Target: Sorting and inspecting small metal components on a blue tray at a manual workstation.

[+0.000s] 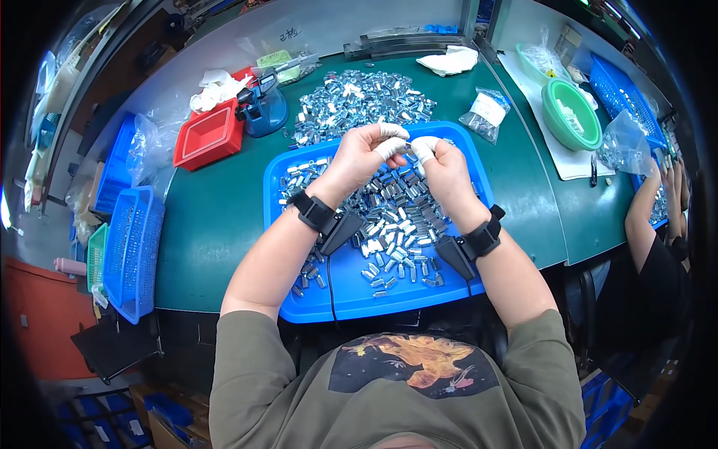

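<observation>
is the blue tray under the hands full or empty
Partly full: in the blue tray, loose metal pieces cover much of the floor, while bare blue shows along the near side.

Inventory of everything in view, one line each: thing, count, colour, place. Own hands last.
table: one, green, centre
tray: one, blue, near edge of table
small metal parts: many, silver, in tray
metal pile: many pieces, silver, behind tray
bin: one clearly seen, red, back left
round-based device: one, blue, right of bin
cloth: one, white, table back
plastic bag: one, clear, right of metal pile
bowls: two, green, right
baskets: several, mostly blue, both sides
co-worker's hand: at least one, bare, far right
wrist straps: two, black, both wrists
left hand: one, white finger covers, above tray
right hand: one, white finger covers, beside left hand
</observation>
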{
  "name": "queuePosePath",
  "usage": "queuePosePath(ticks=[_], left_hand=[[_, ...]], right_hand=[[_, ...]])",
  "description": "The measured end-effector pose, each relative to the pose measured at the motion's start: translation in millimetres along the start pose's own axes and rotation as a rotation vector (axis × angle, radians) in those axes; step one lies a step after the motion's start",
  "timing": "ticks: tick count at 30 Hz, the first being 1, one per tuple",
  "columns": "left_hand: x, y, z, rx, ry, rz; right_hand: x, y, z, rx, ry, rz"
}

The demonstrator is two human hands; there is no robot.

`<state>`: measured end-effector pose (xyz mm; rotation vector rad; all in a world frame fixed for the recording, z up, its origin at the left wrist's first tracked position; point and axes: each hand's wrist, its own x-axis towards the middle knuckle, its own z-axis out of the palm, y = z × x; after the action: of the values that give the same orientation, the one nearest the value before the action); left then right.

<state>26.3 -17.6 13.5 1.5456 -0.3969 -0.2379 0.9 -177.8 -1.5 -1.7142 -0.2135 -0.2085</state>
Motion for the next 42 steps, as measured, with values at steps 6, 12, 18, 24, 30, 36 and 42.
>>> queuePosePath(ticks=[6, 12, 18, 24, 30, 36, 42], left_hand=[[0.7, -1.3, 4.7, 0.016, 0.056, 0.046], [19.0, -2.9, -17.5, 0.013, 0.156, 0.136], [25.2, -16.3, -62.2, 0.819, 0.651, 0.482], [6.9, -24.2, -11.0, 0.727, -0.139, 0.060], [11.9, -30.7, -21.3, 0.690, -0.094, -0.030], [11.4, -10.0, -20.9, -0.227, 0.127, -0.160], [6.8, -7.8, -9.6, -0.369, 0.034, -0.194]], right_hand=[[0.3, -2.2, 0.2, 0.080, -0.028, 0.098], [8.4, -1.4, -7.0, 0.117, -0.085, 0.146], [12.9, -2.0, -5.5, 0.005, -0.002, 0.111], [13.9, 15.9, -5.3, -0.045, 0.036, 0.031], [14.0, 13.3, 0.3, -0.117, -0.002, 0.004], [6.5, 0.4, 3.4, -0.271, -0.010, -0.099], [5.5, 1.8, 1.9, -0.319, 0.007, -0.121]])
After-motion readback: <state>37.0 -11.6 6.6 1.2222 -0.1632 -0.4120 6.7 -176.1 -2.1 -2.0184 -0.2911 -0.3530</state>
